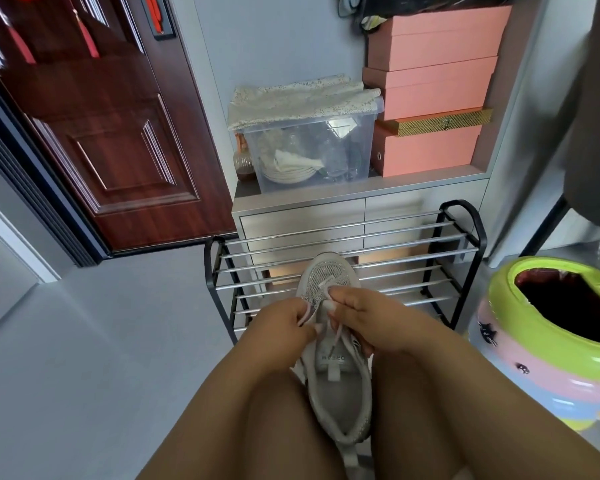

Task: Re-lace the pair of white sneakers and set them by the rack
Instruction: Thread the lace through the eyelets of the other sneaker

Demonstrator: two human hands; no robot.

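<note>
One white mesh sneaker [336, 382] rests between my knees, toe pointing away toward the shoe rack [347, 258]. My left hand [284, 327] pinches a pale pink lace [338, 332] at the left side of the eyelets. My right hand [364, 317] pinches the lace over the tongue, fingertips touching the upper. Both hands meet above the middle of the shoe. The second sneaker is mostly hidden; a sliver of white shows under the heel of the first.
A black-framed rack with chrome bars stands ahead on the grey floor. Behind it are a grey drawer unit [302, 216], a clear plastic bin [309, 147] and stacked pink boxes [433, 91]. A green-and-pink pot [551, 334] sits right; a dark red door [101, 133] is left.
</note>
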